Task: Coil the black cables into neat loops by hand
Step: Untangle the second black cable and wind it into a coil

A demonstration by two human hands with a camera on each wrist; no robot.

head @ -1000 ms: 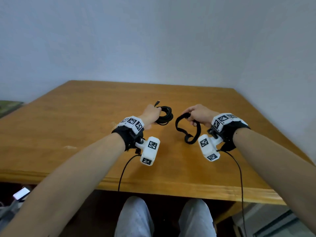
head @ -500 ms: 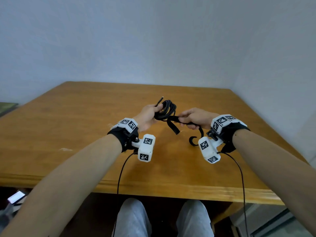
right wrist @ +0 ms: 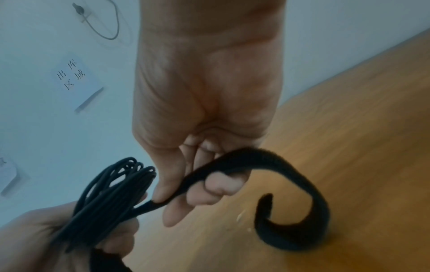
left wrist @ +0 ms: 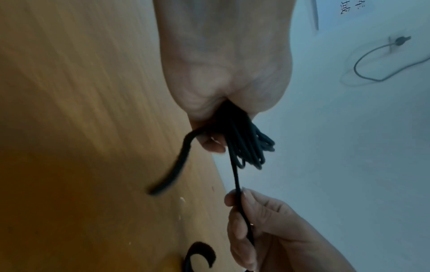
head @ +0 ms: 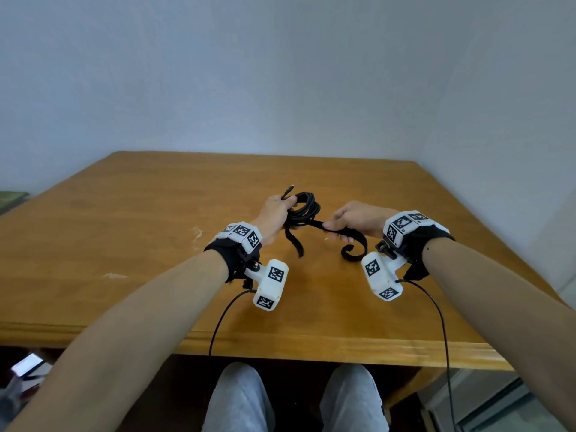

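My left hand [head: 279,212] grips a coiled black cable [head: 307,207] a little above the wooden table [head: 124,232]; one connector end [head: 288,191] sticks up past the thumb. A black fabric strap [head: 314,225] runs from the coil to my right hand [head: 332,227], which pinches it taut. Its long end curls into a hook [head: 353,251] below the right hand, and its short end [head: 294,244] hangs under the left. In the left wrist view the coil [left wrist: 246,147] leaves my fist and the strap [left wrist: 237,180] reaches the right hand [left wrist: 256,230]. In the right wrist view fingers [right wrist: 209,189] hold the strap [right wrist: 291,171] beside the coil [right wrist: 111,193].
The table stands in a corner between white walls [head: 498,120]. Thin leads from the wrist cameras [head: 218,322] hang over its front edge [head: 311,347], above my knees [head: 243,400]. A paper label [right wrist: 74,77] and a wall socket with a grey lead [right wrist: 102,24] are on the wall.
The hands, apart a second ago, have come together. The strap, then a loose loop in my right hand, now reaches the coil and is stretched between the hands.
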